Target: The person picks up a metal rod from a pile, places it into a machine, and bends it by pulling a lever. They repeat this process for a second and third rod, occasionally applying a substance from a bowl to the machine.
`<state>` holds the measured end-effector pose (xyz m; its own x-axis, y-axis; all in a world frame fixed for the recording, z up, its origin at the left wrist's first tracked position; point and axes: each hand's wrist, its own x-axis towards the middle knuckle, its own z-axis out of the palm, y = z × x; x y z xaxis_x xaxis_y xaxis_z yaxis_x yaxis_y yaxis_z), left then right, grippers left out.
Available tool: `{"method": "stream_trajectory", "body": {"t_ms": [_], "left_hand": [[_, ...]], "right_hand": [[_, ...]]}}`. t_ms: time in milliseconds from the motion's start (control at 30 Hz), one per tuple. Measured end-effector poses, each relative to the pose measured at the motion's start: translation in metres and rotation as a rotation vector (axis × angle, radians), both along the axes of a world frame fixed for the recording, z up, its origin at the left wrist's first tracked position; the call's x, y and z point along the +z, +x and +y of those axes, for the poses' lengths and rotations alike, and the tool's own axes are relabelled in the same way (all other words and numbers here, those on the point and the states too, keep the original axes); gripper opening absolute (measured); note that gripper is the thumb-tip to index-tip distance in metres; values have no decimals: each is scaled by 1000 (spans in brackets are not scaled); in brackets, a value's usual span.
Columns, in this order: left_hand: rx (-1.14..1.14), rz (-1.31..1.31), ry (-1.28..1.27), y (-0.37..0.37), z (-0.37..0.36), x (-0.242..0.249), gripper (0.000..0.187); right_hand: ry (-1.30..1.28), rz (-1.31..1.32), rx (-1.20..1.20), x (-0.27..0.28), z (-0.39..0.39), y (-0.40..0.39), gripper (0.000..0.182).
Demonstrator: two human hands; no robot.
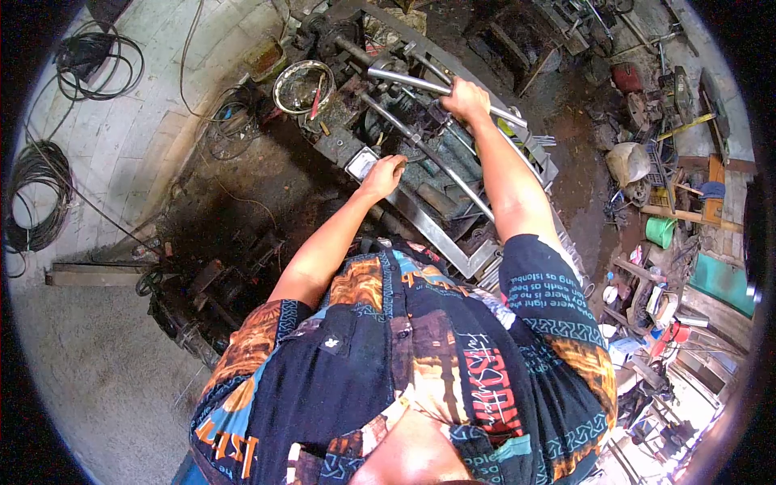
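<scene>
Past my chest lies a greasy metal machine [436,206] with long shiny rods and a flat steel edge. My right hand [467,101] is closed around a shiny metal bar [408,81] that slants across the machine's far side. Nearer and to the left, my left hand [383,175] is low over the machine's edge with its fingers curled. What those fingers hold, if anything, is hidden. Just left of them is a small white-faced plate [362,164]. Between my hands a long steel rod [436,158] runs diagonally.
A round dirty tub [304,87] with a red-handled tool [316,103] stands beyond my left hand. Coiled black cables [39,184] lie at the far left. Scrap, a green bucket [660,233] and a pale sack [628,164] crowd the right side.
</scene>
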<state>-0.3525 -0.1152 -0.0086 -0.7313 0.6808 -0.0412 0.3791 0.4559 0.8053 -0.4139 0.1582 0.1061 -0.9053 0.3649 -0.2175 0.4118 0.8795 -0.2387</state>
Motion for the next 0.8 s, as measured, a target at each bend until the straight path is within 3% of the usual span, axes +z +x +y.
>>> {"method": "stream_trajectory", "body": {"t_ms": [167, 500, 800], "left_hand": [[-32, 91, 10, 0, -1, -2, 28], [-26, -52, -18, -1, 1, 6, 25], [-81, 9, -26, -5, -2, -3, 28]], "right_hand": [[0, -4, 13, -5, 3, 2, 49], [-13, 16, -2, -7, 3, 7, 47], [16, -6, 4, -3, 1, 4, 47]]}}
